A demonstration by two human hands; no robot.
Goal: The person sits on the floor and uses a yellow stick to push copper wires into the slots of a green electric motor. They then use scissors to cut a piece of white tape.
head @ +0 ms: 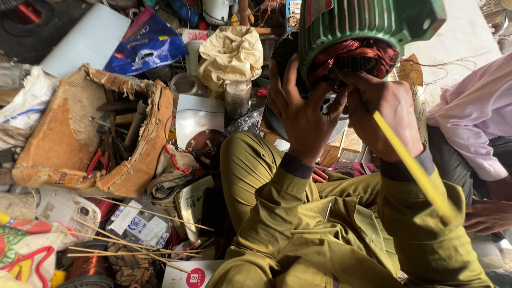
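Observation:
A green ribbed motor housing [368, 21] with copper-red windings [354, 56] inside its open end stands at the top right. My left hand [301, 112] is spread against the housing's lower left rim, bracing it. My right hand [386, 109] holds a long yellow stick [413, 165] whose far end points into the windings. Both of my sleeves are olive green.
A torn brown tool bag [80, 133] with pliers and other tools lies at the left. Thin wooden sticks [133, 248], a copper wire spool [88, 269], packets and cloth litter the floor. Another person in a pink shirt [474, 114] sits at the right, hand [488, 216] resting low.

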